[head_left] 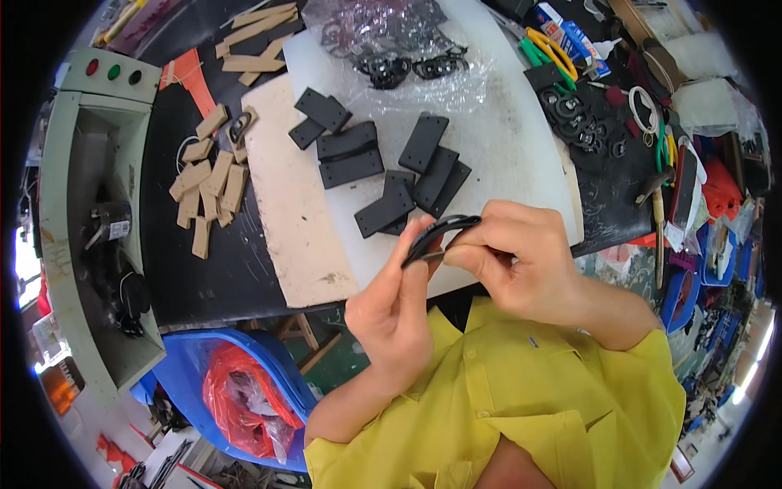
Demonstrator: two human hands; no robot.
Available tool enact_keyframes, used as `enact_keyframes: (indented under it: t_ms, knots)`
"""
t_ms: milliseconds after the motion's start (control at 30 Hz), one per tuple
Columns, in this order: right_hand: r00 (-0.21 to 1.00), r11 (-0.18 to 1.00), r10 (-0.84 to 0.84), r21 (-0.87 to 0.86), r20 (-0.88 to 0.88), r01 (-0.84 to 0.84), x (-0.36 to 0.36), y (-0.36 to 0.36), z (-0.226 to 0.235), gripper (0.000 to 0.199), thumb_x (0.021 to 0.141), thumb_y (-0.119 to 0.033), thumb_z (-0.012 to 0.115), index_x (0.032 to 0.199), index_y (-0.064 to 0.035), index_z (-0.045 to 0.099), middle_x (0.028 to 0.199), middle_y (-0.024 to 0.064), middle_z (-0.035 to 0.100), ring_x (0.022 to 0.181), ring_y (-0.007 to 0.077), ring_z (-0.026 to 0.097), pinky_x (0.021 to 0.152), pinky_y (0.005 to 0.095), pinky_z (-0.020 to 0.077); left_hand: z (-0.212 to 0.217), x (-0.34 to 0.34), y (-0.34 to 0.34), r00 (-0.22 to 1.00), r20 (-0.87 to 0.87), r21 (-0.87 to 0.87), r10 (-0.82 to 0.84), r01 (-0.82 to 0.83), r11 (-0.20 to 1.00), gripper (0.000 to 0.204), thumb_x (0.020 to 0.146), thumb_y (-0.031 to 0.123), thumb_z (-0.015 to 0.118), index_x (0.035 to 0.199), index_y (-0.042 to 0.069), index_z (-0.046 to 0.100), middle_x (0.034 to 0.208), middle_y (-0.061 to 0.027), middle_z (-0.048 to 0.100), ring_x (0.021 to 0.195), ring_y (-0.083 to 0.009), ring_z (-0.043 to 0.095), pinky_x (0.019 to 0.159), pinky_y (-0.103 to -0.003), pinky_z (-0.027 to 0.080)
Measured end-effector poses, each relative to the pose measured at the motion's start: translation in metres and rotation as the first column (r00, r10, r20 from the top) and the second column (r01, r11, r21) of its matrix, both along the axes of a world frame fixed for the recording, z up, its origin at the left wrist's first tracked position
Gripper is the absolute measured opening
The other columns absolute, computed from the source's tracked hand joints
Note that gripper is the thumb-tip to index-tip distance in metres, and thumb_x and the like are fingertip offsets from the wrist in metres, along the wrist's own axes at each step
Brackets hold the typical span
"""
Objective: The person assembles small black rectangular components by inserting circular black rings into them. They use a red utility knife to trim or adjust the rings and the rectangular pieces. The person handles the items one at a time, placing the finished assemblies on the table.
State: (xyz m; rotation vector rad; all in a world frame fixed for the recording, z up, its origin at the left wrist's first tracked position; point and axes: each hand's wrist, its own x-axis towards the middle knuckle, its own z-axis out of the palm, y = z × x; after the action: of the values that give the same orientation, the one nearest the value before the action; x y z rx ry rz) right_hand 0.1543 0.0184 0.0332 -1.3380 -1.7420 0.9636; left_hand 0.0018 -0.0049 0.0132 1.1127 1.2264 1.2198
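My left hand (391, 306) and my right hand (517, 261) meet above the near edge of the bench, both gripping one thin curved black strap piece (440, 235). The left fingers pinch its lower end and the right fingers close over its upper end. Just beyond the hands, several flat black rectangular pads (407, 183) with small holes lie scattered on a white cutting board (505, 130). My yellow sleeves fill the lower part of the view.
A clear plastic bag of black rings (399, 61) lies at the back of the board. Tan cardboard-like strips (208, 183) sit on the black mat at left, beside a grey-green machine (90, 196). A blue bin (236, 391) stands below. Tools and loose rings (582, 118) crowd the right.
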Motion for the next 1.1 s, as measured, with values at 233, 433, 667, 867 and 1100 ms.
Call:
enact_keyframes:
  t_ms: [233,433,667,867,1100]
  knots:
    - [0.832,0.822,-0.131,-0.528,-0.539,-0.213,0.014,0.001,-0.005,0.015,0.081,-0.012,0.064,0.077,0.002,0.063,0.06,-0.0005,0.054,0.048,0.005,0.043,0.042,0.0213,0.0295,-0.005,-0.012,0.012,0.972,-0.21,0.396,0.105,-0.014,0.918,0.024,0.088,-0.005,0.043,0.108,-0.013,0.054,0.102,-0.0232,0.061,0.094,-0.0276,0.062,0.082,-0.036,0.051]
    - [0.61,0.705,-0.476,-0.689,-0.634,-0.166,0.014,0.0,-0.006,0.014,0.086,-0.017,0.061,0.086,-0.0031,0.061,0.056,-0.0047,0.044,0.045,0.0023,0.038,0.04,0.0195,0.0245,-0.01,-0.004,0.008,0.983,-0.176,0.289,0.056,-0.003,0.957,0.028,0.087,-0.003,0.048,0.114,-0.009,0.052,0.114,-0.0244,0.056,0.104,-0.0299,0.058,0.083,-0.037,0.05]
    - [0.76,0.725,-0.27,-0.644,-0.592,-0.243,0.012,-0.005,-0.001,0.012,0.085,-0.013,0.062,0.091,-0.0033,0.062,0.069,-0.0044,0.055,0.056,0.0018,0.046,0.049,0.0177,0.0351,0.002,-0.015,0.013,0.954,0.285,-0.28,-0.098,0.181,0.943,0.016,0.083,0.002,0.06,0.097,-0.007,0.059,0.081,-0.0068,0.06,0.071,-0.0099,0.058,0.066,-0.025,0.052]
    - [0.922,0.868,-0.287,-0.478,-0.26,0.136,0.059,0.011,0.006,0.014,0.088,-0.014,0.056,0.094,-0.0041,0.063,0.065,-0.0075,0.05,0.054,-0.0015,0.04,0.046,0.0169,0.0307,0.013,0.003,0.056,0.926,-0.268,0.159,-0.267,0.316,0.936,0.019,0.079,-0.001,0.063,0.098,-0.003,0.062,0.081,-0.0069,0.064,0.073,-0.0124,0.061,0.069,-0.023,0.048]
    - [0.796,0.824,-0.566,0.123,0.213,0.553,0.149,0.047,-0.035,0.022,0.084,-0.019,0.061,0.095,-0.0005,0.064,0.067,0.0007,0.054,0.056,0.0061,0.043,0.051,0.0231,0.0353,0.011,0.006,0.153,0.48,-0.854,0.433,0.2,0.444,0.784,0.013,0.073,0.01,0.068,0.082,0.0,0.066,0.078,-0.0101,0.065,0.071,-0.0243,0.059,0.065,-0.032,0.046]
